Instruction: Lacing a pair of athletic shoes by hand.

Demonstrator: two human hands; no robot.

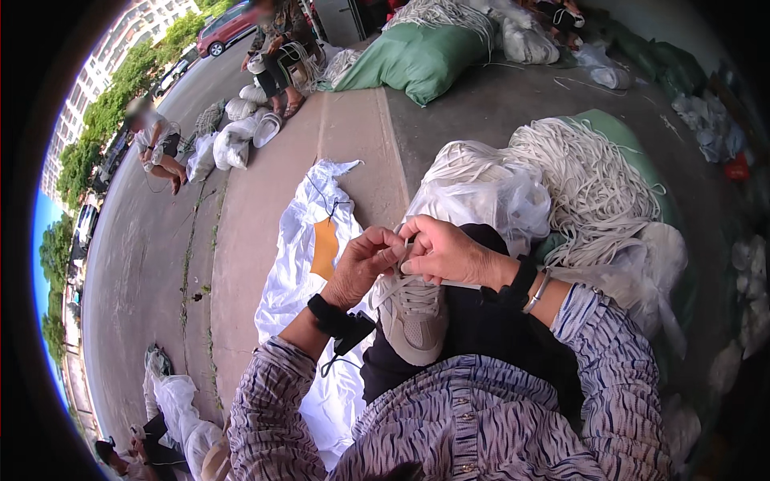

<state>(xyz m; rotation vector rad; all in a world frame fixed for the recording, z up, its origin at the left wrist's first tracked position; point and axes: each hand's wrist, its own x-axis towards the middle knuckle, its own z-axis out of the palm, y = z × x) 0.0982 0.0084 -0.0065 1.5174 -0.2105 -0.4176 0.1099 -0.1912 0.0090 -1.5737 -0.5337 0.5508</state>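
Note:
A beige sneaker (pixel 415 322) rests on my lap with its toe pointing toward me, pale laces crossing over its tongue. Above its upper part my two hands meet. My left hand (pixel 370 260) is closed in a pinch on the shoelace near the upper eyelets. Fingers of my right hand (pixel 445 252) are bent and pressed together on the lace too, close to my left fingertips. A pale lace end shows below my right wrist. The fingers hide the exact spot where the lace passes through.
Beside me at right lies a heap of off-white laces (pixel 585 184) on a green sack, with clear plastic bags (pixel 513 200). A white sheet (pixel 297 232) with an orange patch lies at left. Farther off are a stuffed green sack (pixel 425 64) and seated people (pixel 281 48).

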